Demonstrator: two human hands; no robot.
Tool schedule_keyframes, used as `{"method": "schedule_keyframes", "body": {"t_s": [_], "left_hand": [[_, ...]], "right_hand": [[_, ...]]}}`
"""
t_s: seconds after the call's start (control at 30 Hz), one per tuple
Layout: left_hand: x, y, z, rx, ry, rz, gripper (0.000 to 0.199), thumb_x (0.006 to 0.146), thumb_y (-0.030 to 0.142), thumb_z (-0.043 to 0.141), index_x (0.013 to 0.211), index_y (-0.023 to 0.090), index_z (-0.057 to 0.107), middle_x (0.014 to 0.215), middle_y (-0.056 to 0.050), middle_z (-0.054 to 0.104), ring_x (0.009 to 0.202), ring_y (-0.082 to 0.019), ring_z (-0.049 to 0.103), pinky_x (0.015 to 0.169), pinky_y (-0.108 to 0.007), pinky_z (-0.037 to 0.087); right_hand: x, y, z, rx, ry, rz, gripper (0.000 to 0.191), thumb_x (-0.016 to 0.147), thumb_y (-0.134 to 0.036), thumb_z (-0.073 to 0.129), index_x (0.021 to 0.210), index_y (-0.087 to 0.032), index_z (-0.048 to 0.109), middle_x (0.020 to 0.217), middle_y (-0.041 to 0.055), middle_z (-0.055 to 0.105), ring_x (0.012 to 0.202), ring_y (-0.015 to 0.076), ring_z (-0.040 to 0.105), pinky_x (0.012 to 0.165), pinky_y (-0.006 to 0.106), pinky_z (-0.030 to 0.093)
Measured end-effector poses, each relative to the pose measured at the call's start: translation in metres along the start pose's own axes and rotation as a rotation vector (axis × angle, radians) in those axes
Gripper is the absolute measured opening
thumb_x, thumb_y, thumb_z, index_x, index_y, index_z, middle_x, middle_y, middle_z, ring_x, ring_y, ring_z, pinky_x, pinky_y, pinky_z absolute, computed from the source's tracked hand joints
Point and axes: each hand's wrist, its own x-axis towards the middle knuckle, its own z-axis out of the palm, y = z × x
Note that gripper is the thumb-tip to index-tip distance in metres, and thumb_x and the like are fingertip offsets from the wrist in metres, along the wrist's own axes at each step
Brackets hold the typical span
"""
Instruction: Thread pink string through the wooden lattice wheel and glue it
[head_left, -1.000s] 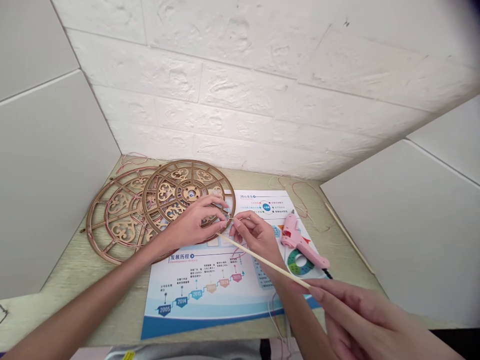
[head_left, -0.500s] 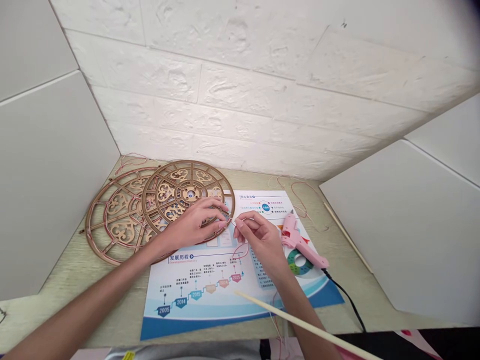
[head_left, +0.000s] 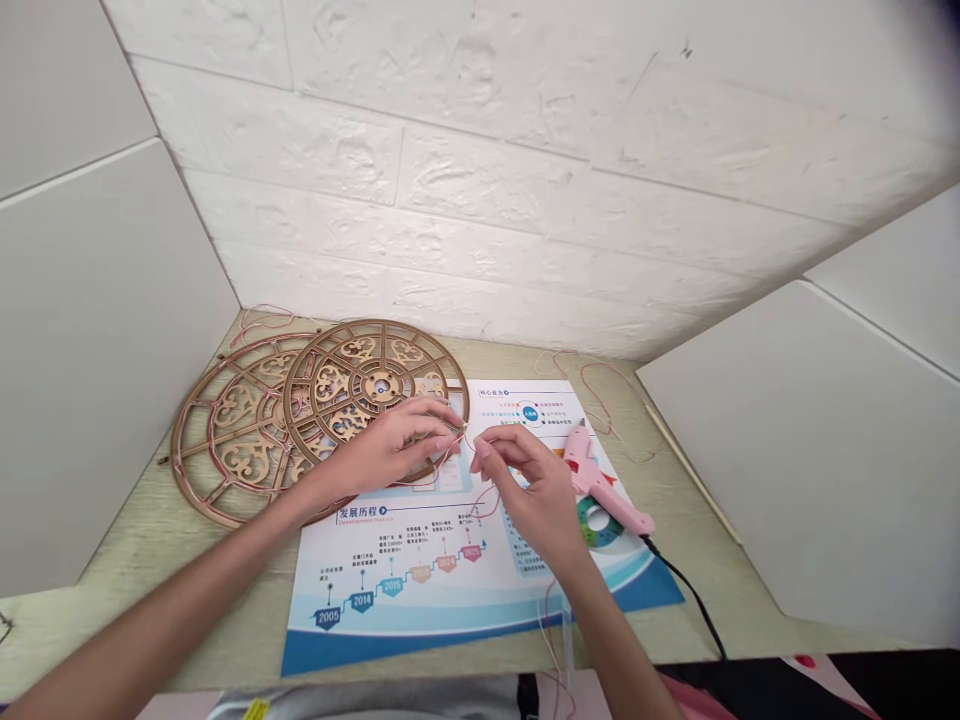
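Note:
Two round gold-brown openwork discs overlap on the table; the upper disc (head_left: 381,322) lies partly over the lower disc (head_left: 180,440), which has pink wire along its ring. My left hand (head_left: 397,440) rests over the upper disc's right edge, its fingertips closed on thin pink-white wire. Just right of that edge, my right hand (head_left: 529,480) pinches the same thin wire (head_left: 484,500) between thumb and forefinger. A small loop of the wire hangs below the fingertips, over the printed sheet.
A printed sheet (head_left: 405,635) lies beneath the hands. The pink glue gun (head_left: 600,485) with its black cord is right of my right hand. Loose wire (head_left: 600,385) curls at the back; a pale stick (head_left: 694,475) lies by the right white panel (head_left: 825,450).
My right hand has shifted slightly right, away from the left fingertips, showing more wire between them. The pale stick across the lower right foreground is gone from view.

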Motion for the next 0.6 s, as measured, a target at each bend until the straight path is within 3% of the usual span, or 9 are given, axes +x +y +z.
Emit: {"method": "schedule_keyframes", "body": {"t_s": [0.6], "left_hand": [[0.0,0.002,0.0,-0.068,0.009,-0.041,0.024,0.099,0.028,0.052,0.089,0.019,0.071,0.117,-0.008,0.065,0.117,-0.021,0.059,0.102,-0.037,0.045]], "right_hand": [[0.002,0.011,0.003,0.081,-0.032,0.047,0.023,0.09,-0.044,0.062,0.086,-0.021,0.06,0.065,0.0017,0.065,0.058,0.0152,0.06,0.055,0.027,0.047]]}}
